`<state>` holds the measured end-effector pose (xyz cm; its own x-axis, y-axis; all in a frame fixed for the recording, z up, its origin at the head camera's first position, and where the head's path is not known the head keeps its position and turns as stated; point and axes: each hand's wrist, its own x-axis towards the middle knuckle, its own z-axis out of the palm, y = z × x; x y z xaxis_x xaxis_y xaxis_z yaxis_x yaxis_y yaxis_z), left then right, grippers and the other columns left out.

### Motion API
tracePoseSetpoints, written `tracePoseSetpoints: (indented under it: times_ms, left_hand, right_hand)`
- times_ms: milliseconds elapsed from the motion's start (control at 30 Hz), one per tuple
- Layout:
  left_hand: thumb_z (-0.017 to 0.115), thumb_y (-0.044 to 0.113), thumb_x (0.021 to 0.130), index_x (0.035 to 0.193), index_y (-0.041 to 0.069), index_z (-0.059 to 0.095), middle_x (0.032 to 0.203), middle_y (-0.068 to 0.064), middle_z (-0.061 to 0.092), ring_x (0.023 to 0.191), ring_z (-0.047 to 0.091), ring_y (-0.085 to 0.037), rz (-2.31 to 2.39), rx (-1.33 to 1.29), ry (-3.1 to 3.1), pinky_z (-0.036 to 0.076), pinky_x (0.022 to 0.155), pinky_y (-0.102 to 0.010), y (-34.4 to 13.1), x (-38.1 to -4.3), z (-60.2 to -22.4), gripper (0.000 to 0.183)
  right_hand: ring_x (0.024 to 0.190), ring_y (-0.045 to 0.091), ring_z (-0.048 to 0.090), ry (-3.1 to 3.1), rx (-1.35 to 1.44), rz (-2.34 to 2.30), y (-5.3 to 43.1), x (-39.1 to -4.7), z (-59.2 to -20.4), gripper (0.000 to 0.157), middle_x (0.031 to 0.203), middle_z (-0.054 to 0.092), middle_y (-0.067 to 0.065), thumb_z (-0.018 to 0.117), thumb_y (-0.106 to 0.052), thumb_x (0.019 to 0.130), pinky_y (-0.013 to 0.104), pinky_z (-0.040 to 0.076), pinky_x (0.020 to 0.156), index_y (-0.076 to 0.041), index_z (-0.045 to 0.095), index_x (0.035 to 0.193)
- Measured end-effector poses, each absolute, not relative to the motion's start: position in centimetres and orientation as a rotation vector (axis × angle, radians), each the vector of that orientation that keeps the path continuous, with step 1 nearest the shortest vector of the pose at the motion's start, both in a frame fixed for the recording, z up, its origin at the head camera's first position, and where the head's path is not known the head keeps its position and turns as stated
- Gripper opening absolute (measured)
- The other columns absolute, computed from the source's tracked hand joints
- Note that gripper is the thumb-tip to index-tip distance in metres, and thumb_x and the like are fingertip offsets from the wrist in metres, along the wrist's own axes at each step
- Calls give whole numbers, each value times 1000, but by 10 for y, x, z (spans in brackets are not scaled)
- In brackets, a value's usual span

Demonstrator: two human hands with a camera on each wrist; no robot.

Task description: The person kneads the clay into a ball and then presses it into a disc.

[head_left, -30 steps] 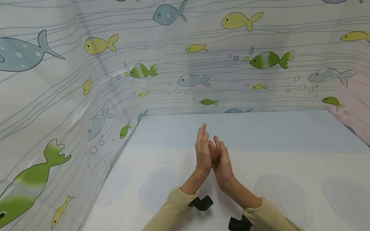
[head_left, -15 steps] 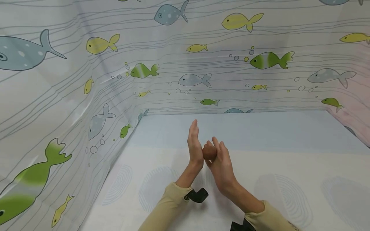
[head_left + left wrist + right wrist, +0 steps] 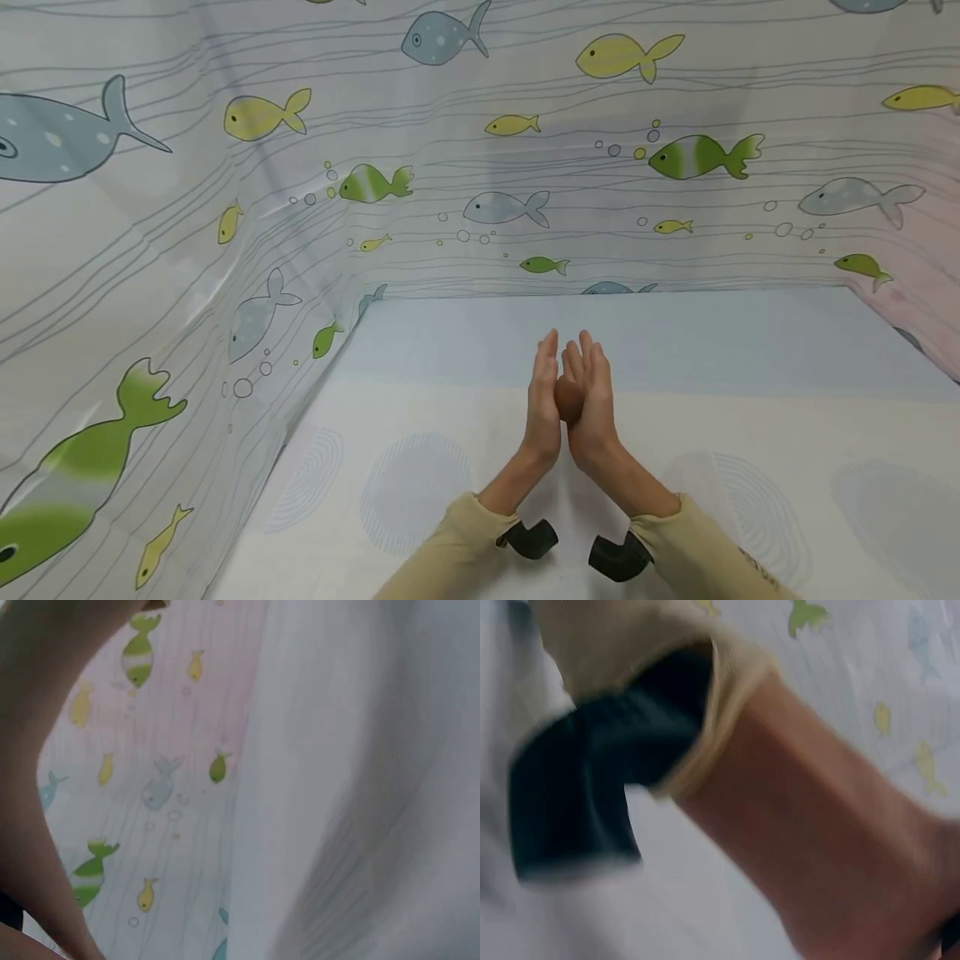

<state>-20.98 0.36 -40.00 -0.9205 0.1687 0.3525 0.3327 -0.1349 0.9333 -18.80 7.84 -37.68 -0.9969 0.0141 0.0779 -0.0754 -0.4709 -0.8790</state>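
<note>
In the head view, a small brown ball (image 3: 569, 400) with a smooth, dough-like look sits between two palms above the table. My left hand (image 3: 543, 408) stands upright on its left side, fingers straight and palm against it. On the other side my right hand (image 3: 597, 408) faces it, with fingers extended and slightly spread. Neither wrist view shows the ball. A blurred forearm (image 3: 26, 795) fills the left edge of the left wrist view. The right wrist view has a bare forearm (image 3: 817, 817) and a tan sleeve (image 3: 622, 637).
A pale table (image 3: 360, 467) with faint circle prints lies below the hands. Curtains with printed fish (image 3: 420, 100) surround its back and left side, with a pink part (image 3: 930, 250) at the right. Black curved mounts, one at the left cuff (image 3: 531, 540) and one at the right cuff (image 3: 621, 558), jut inward.
Both hands shift back and forth against each other with the ball between them. Since half a second ago, the left hand has moved right and nearer, and the right hand's fingers have moved right.
</note>
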Motion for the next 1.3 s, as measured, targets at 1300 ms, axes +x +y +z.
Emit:
tracePoseSetpoints:
  times_ms: [1300]
  left_hand:
    - [27, 43, 103, 157, 14, 25, 163, -1, 24, 150, 19, -21, -2238, -334, -1915, 14, 120, -51, -9, -235, -391, 61]
  right_hand:
    - [153, 28, 2, -1679, 268, 2606, 67, -173, -396, 67, 166, 1, 12, 16, -50, 105, 55, 6, 121, -17, -4, 160]
